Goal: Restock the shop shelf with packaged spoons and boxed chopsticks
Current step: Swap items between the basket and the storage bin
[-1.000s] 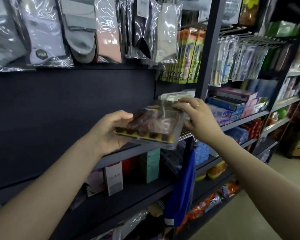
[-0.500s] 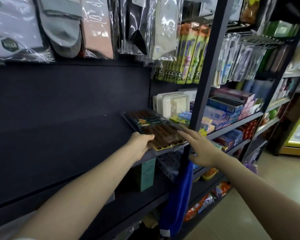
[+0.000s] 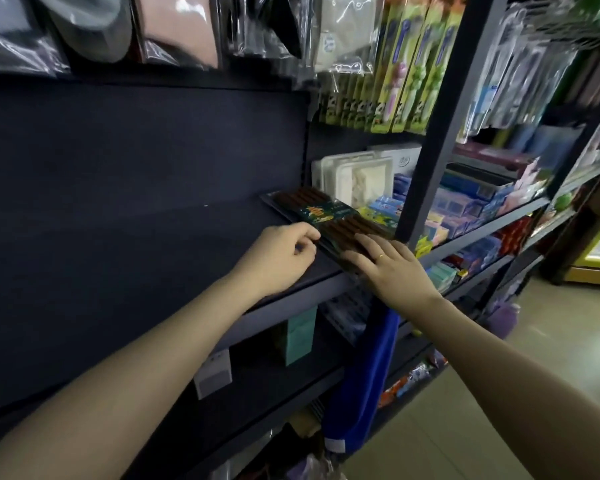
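A flat clear box of dark brown chopsticks (image 3: 321,211), with a green label band across its middle, lies on the dark shelf (image 3: 187,244) at its right end, beside the black upright post. My left hand (image 3: 278,258) rests at the box's near left edge, fingers curled and touching it. My right hand (image 3: 392,268), a ring on one finger, lies flat with spread fingers on the box's near end. No packaged spoons can be made out.
The black upright post (image 3: 430,161) stands right of the box. White packs (image 3: 354,174) and small blue boxes (image 3: 385,206) sit behind it. Bagged socks (image 3: 174,26) and toothbrush packs (image 3: 402,64) hang above. A blue cloth (image 3: 364,375) hangs below the shelf edge.
The chopstick box went from held in the air in both hands down flat onto the shelf. My hands now rest at its near end, and the view has come closer.
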The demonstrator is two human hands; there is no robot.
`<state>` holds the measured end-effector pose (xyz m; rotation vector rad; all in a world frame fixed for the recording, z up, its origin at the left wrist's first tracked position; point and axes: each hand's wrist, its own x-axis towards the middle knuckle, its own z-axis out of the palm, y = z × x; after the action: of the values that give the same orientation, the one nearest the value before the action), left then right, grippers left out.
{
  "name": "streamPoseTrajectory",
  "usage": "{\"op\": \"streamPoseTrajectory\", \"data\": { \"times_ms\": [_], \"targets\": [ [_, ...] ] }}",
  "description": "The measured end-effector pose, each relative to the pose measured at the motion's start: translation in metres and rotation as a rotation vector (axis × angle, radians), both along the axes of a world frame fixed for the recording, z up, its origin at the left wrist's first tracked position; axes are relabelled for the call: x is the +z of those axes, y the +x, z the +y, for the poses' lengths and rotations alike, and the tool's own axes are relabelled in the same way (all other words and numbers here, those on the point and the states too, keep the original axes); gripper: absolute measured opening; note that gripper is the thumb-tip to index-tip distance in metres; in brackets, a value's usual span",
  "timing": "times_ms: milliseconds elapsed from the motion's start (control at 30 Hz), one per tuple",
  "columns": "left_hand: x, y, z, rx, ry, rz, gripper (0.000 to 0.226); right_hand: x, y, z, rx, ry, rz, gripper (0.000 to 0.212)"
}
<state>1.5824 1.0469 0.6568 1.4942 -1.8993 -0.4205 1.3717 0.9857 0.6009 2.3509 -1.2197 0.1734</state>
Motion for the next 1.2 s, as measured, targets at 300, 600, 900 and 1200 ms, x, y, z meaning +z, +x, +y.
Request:
{"op": "streamPoseTrajectory", "data": {
  "times_ms": [300, 600, 900, 1200],
  "targets": [
    [-0.068, 0.01, 0.168, 0.208, -0.126, -0.077, 0.032, -0.021, 0.057, 0.103, 0.255, 0.196, -0.401, 0.045],
    [-0.253, 0.083, 0.427, 0.698, 0.583, -0.044, 0.032, -0.198, 0.12, 0.29, 0.685, 0.833, 0.103, 0.036],
    [-0.402, 0.154, 0.629, 1.124, 0.844, 0.376, 0.037, -0.375, 0.232, 0.479, 0.569, 1.221, 0.355, 0.042],
    [-0.519, 0.193, 0.694, 1.174, 0.968, 0.754, 0.027, -0.501, 0.321, 0.578, 0.534, 0.749, 0.352, 0.043]
  ]
}}
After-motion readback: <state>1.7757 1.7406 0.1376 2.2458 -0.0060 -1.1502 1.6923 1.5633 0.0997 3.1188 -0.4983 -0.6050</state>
